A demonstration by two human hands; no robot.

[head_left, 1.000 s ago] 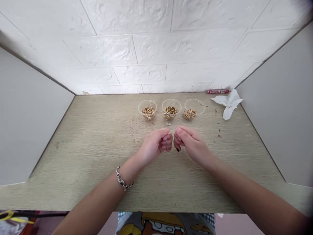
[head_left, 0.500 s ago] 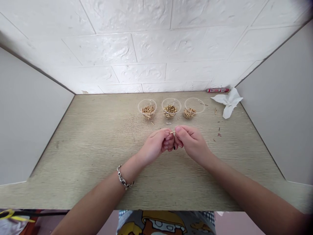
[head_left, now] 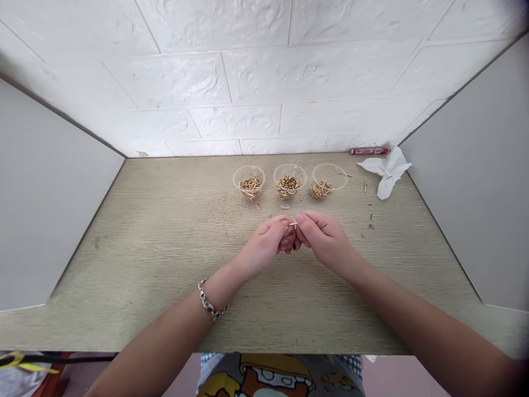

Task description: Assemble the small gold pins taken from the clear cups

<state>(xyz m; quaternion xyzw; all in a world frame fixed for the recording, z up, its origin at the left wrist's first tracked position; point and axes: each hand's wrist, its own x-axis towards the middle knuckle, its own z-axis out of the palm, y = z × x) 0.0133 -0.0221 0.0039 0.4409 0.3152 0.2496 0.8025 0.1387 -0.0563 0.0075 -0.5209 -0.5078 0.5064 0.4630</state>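
My left hand [head_left: 266,243] and my right hand [head_left: 324,238] meet above the middle of the wooden table [head_left: 165,259], fingers curled and pinched together. Between the fingertips shows a small gold pin [head_left: 293,224], held by both hands. My left wrist wears a metal bracelet [head_left: 209,301]. Just beyond the hands stand three clear plastic cups of small gold parts: a left cup [head_left: 248,183], a middle cup [head_left: 290,181] and a right cup [head_left: 328,181].
A crumpled white tissue [head_left: 386,171] lies at the back right, with a red pen-like tube [head_left: 368,150] against the white brick wall. A few loose bits are scattered near the cups and on the right side. Grey panels enclose both sides of the table.
My hands have closed together so the fingertips touch around the pin. The view shifted slightly.
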